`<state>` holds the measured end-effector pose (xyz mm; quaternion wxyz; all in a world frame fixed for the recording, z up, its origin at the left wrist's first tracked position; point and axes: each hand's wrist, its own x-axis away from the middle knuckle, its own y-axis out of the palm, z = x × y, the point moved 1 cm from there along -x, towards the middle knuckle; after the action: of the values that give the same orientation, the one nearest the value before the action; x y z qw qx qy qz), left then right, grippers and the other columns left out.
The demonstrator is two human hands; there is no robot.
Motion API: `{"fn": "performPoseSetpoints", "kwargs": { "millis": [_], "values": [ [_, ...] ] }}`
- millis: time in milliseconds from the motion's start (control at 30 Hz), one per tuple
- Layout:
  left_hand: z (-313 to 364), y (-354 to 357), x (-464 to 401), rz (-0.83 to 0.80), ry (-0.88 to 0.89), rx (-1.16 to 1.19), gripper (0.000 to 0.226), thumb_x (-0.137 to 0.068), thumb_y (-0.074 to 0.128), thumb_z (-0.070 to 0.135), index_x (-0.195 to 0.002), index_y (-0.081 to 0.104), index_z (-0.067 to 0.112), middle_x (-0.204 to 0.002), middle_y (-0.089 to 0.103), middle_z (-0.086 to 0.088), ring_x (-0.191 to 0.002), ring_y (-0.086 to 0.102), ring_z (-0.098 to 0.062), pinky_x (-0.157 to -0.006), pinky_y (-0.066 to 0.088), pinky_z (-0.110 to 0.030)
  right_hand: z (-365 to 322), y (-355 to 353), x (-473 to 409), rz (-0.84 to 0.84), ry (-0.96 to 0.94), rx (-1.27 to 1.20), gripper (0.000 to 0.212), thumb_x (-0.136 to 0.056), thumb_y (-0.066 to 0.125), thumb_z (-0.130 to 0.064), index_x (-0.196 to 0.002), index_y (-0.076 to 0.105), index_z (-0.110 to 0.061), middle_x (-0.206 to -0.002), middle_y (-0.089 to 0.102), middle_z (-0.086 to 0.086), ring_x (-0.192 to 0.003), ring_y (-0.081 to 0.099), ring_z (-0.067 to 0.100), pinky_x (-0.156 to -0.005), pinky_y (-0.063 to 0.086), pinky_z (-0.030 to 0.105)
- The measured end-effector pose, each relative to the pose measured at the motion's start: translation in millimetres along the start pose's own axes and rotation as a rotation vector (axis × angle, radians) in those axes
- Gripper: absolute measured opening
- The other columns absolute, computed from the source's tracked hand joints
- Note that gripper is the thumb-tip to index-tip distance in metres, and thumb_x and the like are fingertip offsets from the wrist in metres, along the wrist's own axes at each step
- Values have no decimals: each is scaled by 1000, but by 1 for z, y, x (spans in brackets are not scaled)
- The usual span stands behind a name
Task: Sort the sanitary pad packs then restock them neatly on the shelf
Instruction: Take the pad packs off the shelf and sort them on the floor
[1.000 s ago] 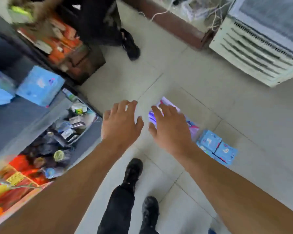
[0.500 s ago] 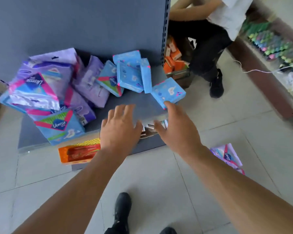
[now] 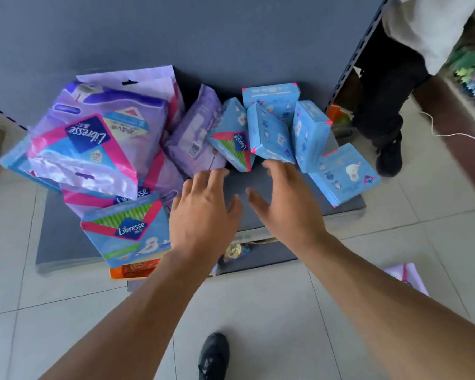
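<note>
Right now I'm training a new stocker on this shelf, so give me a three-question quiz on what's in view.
1. True or false: the left hand grips a pack.
2. Which colour are the packs on the shelf beyond the right hand? A purple, B blue, C orange.
3. Fill in: the purple pack on the floor lies to the person's ____.

Key: 1 false; 2 B; 3 right.

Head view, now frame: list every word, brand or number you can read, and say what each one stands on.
"Libresse": blue pack with green stripes at the shelf's front edge.
"Libresse", upside down: large purple and pink pack on the left pile.
"Libresse", sideways, only partly legible: tilted blue pack mid-shelf.
"...esse", partly covered: pack low in the pile.
Barcode digits and small print on the purple pack: too small to read.
</note>
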<state>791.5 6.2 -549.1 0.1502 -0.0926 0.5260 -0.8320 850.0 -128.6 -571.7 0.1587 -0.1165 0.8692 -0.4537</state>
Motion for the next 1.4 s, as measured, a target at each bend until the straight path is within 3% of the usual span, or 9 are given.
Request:
{"fn": "performPoseSetpoints", "kwargs": {
  "millis": [167, 300, 500, 800, 933, 1067, 1233, 1300, 1400],
  "values": [
    [-47, -36, -3, 188, -16, 26, 39, -82, 54, 33, -118, 59, 19, -108, 62, -8, -99, 55, -34, -77, 50, -43, -63, 36, -31, -63, -57, -127, 54, -85, 69, -36, -128, 51, -9, -118, 59, 10, -106, 56, 30, -77, 46, 36],
    [-86, -73, -2, 390, -58, 86, 29, -84, 57, 26, -112, 60, 17, -101, 61, -6, -91, 58, -30, -71, 48, -38, -129, 57, -66, -214, 358, -518, 63, -82, 64, -62, -118, 51, -12, -109, 65, 2, -100, 62, 21, -66, 41, 22],
    [-125, -89, 4, 436, -185, 195, 33, -85, 61, 24, -117, 56, 16, -110, 58, -6, -99, 57, -29, -76, 46, -37, -176, 83, -78, -98, 429, -143, 86, -71, 60, -79, -124, 49, -12, -134, 43, 15, -127, 39, 32, -96, 40, 39],
    [-120, -97, 1, 400, -377, 446, 49, -86, 64, 50, -117, 47, 16, -114, 54, 1, -99, 53, -14, -80, 38, -23, -174, 58, -83, 78, 433, -696, 30, -86, 68, -45, -86, 60, -16, -85, 68, -2, -79, 64, 16, -66, 46, 29],
    [-80, -96, -13, 119, -357, 1007, 51, -82, 71, 49, -115, 52, 16, -107, 68, 3, -93, 67, -7, -78, 52, -28, -149, 38, -41, -71, 504, -1293, 18, -93, 65, -25, -107, 61, -15, -95, 72, 7, -82, 72, 19, -68, 58, 33],
    [-44, -79, -20, -87, -103, 1185, 20, -89, 69, 15, -108, 68, 14, -102, 74, -8, -93, 71, -29, -78, 58, -46, -104, 10, -14, -126, 546, -1171, 25, -92, 58, -48, -95, 64, -24, -79, 70, -4, -69, 67, 9, -62, 49, 30],
    [-20, -66, -22, -502, -41, 968, 41, -60, 87, 26, -98, 72, 21, -97, 76, 6, -92, 71, -13, -81, 56, -28, -23, -47, -10, 178, 570, -1019, 70, -69, 54, -74, -125, 49, -34, -115, 62, -15, -98, 63, 1, -88, 47, 34],
    [-8, -62, -26, -765, 2, 657, 52, -50, 84, 36, -99, 72, 25, -96, 76, 10, -93, 71, -11, -85, 56, -28, 6, -67, -7, 72, 454, -946, 72, -66, 65, -66, -131, 45, -40, -127, 60, -9, -108, 61, 2, -92, 49, 30],
    [17, -54, -31, -966, 21, 555, 64, -49, 85, 39, -110, 67, 27, -101, 74, 11, -94, 70, -9, -86, 54, -32, 38, -98, 15, -212, 397, -853, 47, -73, 74, -39, -116, 61, -27, -105, 72, -4, -93, 67, 7, -79, 52, 23]
  ]
}}
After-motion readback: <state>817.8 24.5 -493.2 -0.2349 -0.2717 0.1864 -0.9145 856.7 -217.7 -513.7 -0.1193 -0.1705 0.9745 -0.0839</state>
